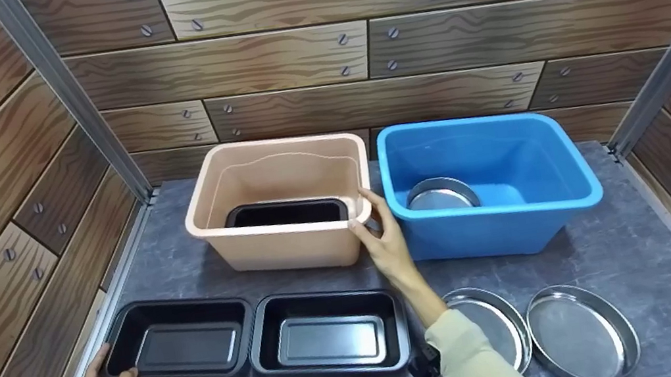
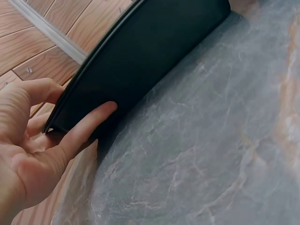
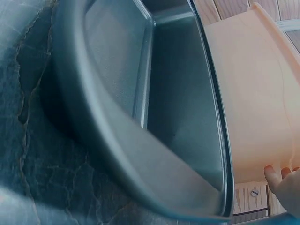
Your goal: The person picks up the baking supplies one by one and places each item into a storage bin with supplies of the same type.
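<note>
My left hand (image 1: 112,375) grips the near left corner of a black loaf pan (image 1: 181,338) on the grey table; in the left wrist view the thumb lies over the rim and a finger (image 2: 89,123) presses the pan's outer wall (image 2: 140,51). Beside it lies a second black pan (image 1: 329,332), seen close up in the right wrist view as the second black pan (image 3: 178,117). My right hand (image 1: 364,214) holds the front right corner rim of a peach tub (image 1: 285,249), which contains a third black pan (image 1: 286,212). Fingertips (image 3: 281,180) show by the peach tub (image 3: 253,93).
A blue tub (image 1: 512,215) stands right of the peach one with a round metal pan (image 1: 441,194) inside. Two more round metal pans (image 1: 489,325) (image 1: 580,335) lie at the front right. Wood-pattern walls close in the grey marbled table (image 1: 644,249) on three sides.
</note>
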{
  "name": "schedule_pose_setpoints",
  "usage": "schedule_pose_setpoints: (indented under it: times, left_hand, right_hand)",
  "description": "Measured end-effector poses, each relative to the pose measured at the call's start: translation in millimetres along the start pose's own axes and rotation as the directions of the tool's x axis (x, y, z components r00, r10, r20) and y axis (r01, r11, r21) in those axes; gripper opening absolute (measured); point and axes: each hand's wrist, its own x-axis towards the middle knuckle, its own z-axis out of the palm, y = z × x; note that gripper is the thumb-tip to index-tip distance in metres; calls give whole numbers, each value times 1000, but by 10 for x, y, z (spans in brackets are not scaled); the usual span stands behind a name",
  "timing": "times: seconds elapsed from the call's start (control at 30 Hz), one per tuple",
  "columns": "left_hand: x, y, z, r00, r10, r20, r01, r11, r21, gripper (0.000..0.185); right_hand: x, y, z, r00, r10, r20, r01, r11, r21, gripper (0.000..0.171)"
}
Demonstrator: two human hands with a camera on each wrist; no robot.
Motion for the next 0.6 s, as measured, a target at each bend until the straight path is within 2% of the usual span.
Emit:
schedule_pose_setpoints:
  times: [0.3, 0.43, 0.6]
  left_hand:
    - [-13, 26, 9, 995, -72, -73, 66, 994, -86, 80]
    - [-36, 14, 8, 992, -68, -108, 53, 989, -140, 78]
    - [-59, -14, 6, 991, -35, -126, 5, 972, -234, 77]
  right_hand:
    - [24, 8, -9, 1000, 11, 7, -11, 1000, 15, 59]
    - [20, 6, -18, 1000, 17, 5, -17, 1000, 16, 60]
    - [3, -7, -18, 1000, 18, -4, -18, 1000, 1, 60]
